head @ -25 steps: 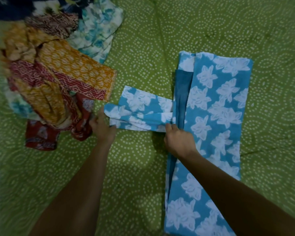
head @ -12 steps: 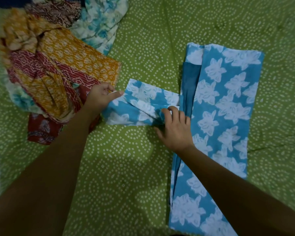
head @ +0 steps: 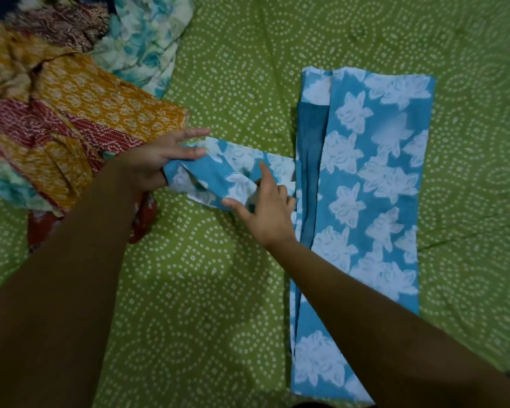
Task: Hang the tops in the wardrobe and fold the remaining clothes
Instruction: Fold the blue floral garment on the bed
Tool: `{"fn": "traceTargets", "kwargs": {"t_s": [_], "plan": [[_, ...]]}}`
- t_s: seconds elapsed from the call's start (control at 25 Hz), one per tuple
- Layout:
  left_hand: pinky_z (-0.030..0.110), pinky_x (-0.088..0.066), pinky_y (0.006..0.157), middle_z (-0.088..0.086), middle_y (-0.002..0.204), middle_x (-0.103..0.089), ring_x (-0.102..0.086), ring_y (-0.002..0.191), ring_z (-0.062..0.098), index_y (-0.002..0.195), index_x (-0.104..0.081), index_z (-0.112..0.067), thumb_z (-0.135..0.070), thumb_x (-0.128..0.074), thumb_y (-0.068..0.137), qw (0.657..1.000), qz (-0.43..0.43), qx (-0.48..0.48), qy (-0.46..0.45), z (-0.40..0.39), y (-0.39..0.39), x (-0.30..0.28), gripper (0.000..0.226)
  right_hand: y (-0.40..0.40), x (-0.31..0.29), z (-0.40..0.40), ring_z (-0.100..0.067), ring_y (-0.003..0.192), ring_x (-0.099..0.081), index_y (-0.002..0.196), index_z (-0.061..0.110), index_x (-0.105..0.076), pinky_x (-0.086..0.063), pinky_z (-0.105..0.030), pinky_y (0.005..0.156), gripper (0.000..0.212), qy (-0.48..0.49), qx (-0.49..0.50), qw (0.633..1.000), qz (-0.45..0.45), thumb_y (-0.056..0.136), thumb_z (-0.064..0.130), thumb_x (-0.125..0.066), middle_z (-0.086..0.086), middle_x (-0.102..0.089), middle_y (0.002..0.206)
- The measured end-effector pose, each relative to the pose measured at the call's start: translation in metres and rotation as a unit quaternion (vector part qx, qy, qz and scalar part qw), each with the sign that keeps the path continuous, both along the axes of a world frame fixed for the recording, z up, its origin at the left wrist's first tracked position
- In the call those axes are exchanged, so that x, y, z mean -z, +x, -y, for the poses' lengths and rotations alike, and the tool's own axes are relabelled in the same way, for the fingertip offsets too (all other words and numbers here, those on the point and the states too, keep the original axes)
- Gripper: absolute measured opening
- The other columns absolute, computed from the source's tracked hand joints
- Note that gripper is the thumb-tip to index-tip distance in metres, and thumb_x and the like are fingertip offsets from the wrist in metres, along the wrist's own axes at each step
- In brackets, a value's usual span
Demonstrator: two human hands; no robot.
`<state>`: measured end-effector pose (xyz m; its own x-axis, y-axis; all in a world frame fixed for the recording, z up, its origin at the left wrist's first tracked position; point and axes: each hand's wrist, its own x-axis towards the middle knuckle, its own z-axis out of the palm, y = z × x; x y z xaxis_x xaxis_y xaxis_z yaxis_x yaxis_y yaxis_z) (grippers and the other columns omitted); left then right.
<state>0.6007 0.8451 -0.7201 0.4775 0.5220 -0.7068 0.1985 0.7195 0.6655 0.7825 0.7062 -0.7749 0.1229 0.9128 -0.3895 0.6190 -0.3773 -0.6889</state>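
A blue garment with white flowers point(head: 374, 178) lies folded lengthwise on the green bedspread point(head: 218, 290), right of centre. Its sleeve point(head: 233, 172) sticks out to the left. My left hand point(head: 159, 160) grips the sleeve's outer end and lifts it, curling it toward the body. My right hand point(head: 265, 210) rests on the sleeve near the seam, index finger stretched out, thumb under the lower edge.
A heap of loose clothes lies at the upper left: a mustard and maroon printed piece point(head: 80, 125), a brown patterned one point(head: 65, 28), a pale turquoise floral one point(head: 150, 39) and a red piece point(head: 42, 228) at the bottom.
My left hand has taken the sleeve's end and raised it, rolling it toward the right. My right hand shifted from pinching the seam to pressing the sleeve with fingers spread.
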Motion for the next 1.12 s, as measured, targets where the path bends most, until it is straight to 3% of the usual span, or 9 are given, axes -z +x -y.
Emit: {"fn": "traceTargets", "kwargs": {"t_s": [0.16,0.32,0.48,0.56,0.68,0.76,0.88,1.0,1.12], "plan": [[0.022,-0.057,0.066,-0.001,0.087,-0.071,-0.068,0.080,0.011,0.107,-0.064,-0.019,0.027,-0.050,0.076,0.985,-0.092,-0.008,0.149,-0.003,-0.011,0.003,0.057,0.022,0.013,-0.003,-0.023,0.116,-0.047,0.129,0.025,-0.052,-0.026,-0.041,0.092,0.047,-0.007,-0.077,0.994,0.073,0.089,0.049,-0.056,0.001,-0.057,0.120],[0.014,-0.050,0.073,-0.013,0.064,-0.065,-0.058,0.068,0.004,0.073,-0.061,-0.020,0.021,-0.043,0.082,0.925,-0.148,-0.036,0.349,0.001,0.011,0.003,0.046,0.025,0.011,-0.004,-0.021,0.086,-0.061,0.116,0.021,-0.055,-0.044,-0.036,0.074,0.029,0.079,0.008,0.997,-0.022,0.088,0.028,-0.060,0.004,-0.064,0.093],[0.022,-0.051,0.086,-0.009,0.108,-0.066,-0.059,0.110,0.014,0.099,-0.065,-0.027,0.002,-0.063,0.084,0.921,-0.101,-0.195,0.323,0.002,0.039,0.020,0.033,0.020,0.001,-0.014,-0.012,0.065,-0.052,0.112,0.020,-0.052,-0.033,-0.027,0.052,0.023,0.113,0.071,0.990,-0.052,0.091,0.029,-0.059,0.011,-0.051,0.071],[0.033,-0.048,0.096,-0.001,0.128,-0.054,-0.051,0.121,0.021,0.118,-0.056,-0.021,-0.032,-0.065,0.088,0.904,-0.288,-0.201,0.244,0.010,0.038,0.052,0.033,0.018,0.001,-0.019,-0.013,0.065,-0.051,0.094,0.018,-0.053,-0.033,-0.028,0.054,0.016,0.121,0.086,0.988,-0.054,0.092,0.033,-0.059,0.011,-0.050,0.070],[0.048,-0.042,0.100,0.016,0.131,-0.047,-0.046,0.121,0.033,0.124,-0.053,-0.011,-0.055,-0.065,0.081,0.837,-0.510,0.020,0.198,0.043,0.023,0.102,0.063,0.013,0.001,-0.024,-0.020,0.081,-0.055,0.085,0.016,-0.049,-0.047,-0.038,0.067,0.025,0.134,0.140,0.976,-0.099,0.090,0.039,-0.058,0.001,-0.053,0.085],[0.041,-0.045,0.091,0.016,0.115,-0.059,-0.054,0.108,0.033,0.114,-0.062,-0.007,-0.052,-0.063,0.083,0.817,-0.495,0.088,0.281,0.062,0.025,0.110,0.054,0.012,0.001,-0.027,-0.023,0.091,-0.050,0.084,0.013,-0.049,-0.047,-0.040,0.078,0.025,0.187,0.161,0.965,-0.087,0.088,0.035,-0.059,-0.001,-0.047,0.094],[0.025,-0.043,0.072,0.013,0.105,-0.066,-0.061,0.092,0.026,0.112,-0.062,-0.004,-0.032,-0.059,0.093,0.853,-0.399,-0.059,0.332,0.081,0.031,0.091,0.034,0.015,-0.004,-0.027,-0.018,0.088,-0.048,0.087,0.015,-0.047,-0.041,-0.031,0.074,0.016,0.228,0.149,0.955,-0.115,0.091,0.025,-0.057,0.001,-0.044,0.093],[0.024,-0.039,0.079,0.014,0.114,-0.064,-0.060,0.102,0.028,0.119,-0.058,-0.004,-0.031,-0.062,0.091,0.828,-0.438,-0.158,0.310,0.114,0.005,0.080,0.039,0.012,-0.007,-0.017,-0.019,0.085,-0.050,0.102,0.008,-0.057,-0.038,-0.029,0.068,0.011,0.242,0.080,0.961,-0.104,0.093,0.014,-0.053,0.005,-0.050,0.090],[0.034,-0.044,0.085,0.018,0.111,-0.065,-0.060,0.103,0.034,0.118,-0.058,-0.002,-0.029,-0.068,0.087,0.830,-0.463,-0.148,0.274,0.156,-0.037,0.090,0.042,0.001,-0.004,-0.003,-0.024,0.098,-0.049,0.125,0.012,-0.058,-0.045,-0.031,0.075,0.040,0.247,-0.007,0.969,-0.012,0.087,0.002,-0.055,-0.004,-0.060,0.109]]}}
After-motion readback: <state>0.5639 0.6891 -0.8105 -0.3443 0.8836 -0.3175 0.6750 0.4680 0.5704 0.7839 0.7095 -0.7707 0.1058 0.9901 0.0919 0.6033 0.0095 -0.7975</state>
